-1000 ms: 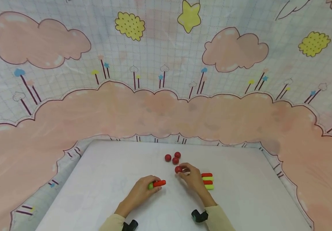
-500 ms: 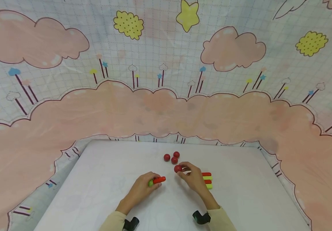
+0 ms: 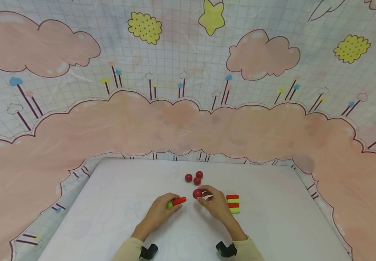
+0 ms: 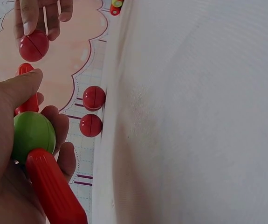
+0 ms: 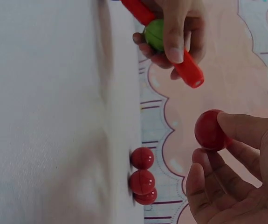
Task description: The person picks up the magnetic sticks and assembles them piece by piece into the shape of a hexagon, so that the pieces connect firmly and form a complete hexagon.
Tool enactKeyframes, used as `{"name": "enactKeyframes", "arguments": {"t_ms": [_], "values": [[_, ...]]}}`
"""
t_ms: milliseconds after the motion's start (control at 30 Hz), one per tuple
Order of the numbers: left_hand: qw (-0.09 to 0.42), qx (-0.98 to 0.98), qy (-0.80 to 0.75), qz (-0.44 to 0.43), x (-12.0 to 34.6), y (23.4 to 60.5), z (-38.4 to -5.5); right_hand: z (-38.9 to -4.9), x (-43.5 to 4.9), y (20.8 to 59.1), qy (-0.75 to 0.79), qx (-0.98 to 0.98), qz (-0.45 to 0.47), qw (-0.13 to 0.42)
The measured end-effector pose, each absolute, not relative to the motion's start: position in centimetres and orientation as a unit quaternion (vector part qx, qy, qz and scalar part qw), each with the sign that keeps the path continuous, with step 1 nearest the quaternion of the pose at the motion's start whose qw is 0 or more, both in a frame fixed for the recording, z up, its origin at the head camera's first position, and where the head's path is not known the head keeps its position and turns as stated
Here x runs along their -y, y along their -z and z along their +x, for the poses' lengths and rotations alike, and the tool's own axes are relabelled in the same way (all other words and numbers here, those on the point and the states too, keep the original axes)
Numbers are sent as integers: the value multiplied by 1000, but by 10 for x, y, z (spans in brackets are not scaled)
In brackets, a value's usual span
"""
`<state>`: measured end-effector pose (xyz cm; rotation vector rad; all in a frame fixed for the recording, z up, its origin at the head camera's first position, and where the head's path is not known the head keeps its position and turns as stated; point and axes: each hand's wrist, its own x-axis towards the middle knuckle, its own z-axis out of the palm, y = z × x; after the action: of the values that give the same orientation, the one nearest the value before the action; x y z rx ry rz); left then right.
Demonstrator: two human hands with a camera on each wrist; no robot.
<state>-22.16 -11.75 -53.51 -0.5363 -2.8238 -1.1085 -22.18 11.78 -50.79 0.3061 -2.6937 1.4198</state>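
pinching a red ball (image 5: 210, 130), the right hand (image 3: 216, 206) holds it just apart from a red stick (image 5: 190, 73) that points roughly toward it from the left hand (image 3: 158, 209), curled round a green ball (image 5: 153, 35)

The held ball (image 3: 196, 194) was above the table (image 3: 126, 181). Behind it lay three balls (image 3: 197, 181); to its right, four rods (image 3: 233, 205); to its left, the rod assembly (image 3: 179, 201).

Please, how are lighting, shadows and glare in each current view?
Head view: brightest, faint soft shadows on the white flat table; left wrist view: dimmer, broad shadow band on the table, held round green ball distinct; right wrist view: also dim, small bright highlights on three resting glossy red balls.
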Motion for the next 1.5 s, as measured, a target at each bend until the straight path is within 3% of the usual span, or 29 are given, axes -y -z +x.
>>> {"name": "enactKeyframes", "arguments": {"t_ms": [933,1233,1500], "values": [[80,913,339,-210,99,529,-225,-225,-99,513,-490,853,180,4],[53,908,365,-199,95,535,-225,-226,-101,515,-506,841,190,-12],[31,913,359,-189,101,538,-223,-227,-116,517,-481,859,176,6]]}}
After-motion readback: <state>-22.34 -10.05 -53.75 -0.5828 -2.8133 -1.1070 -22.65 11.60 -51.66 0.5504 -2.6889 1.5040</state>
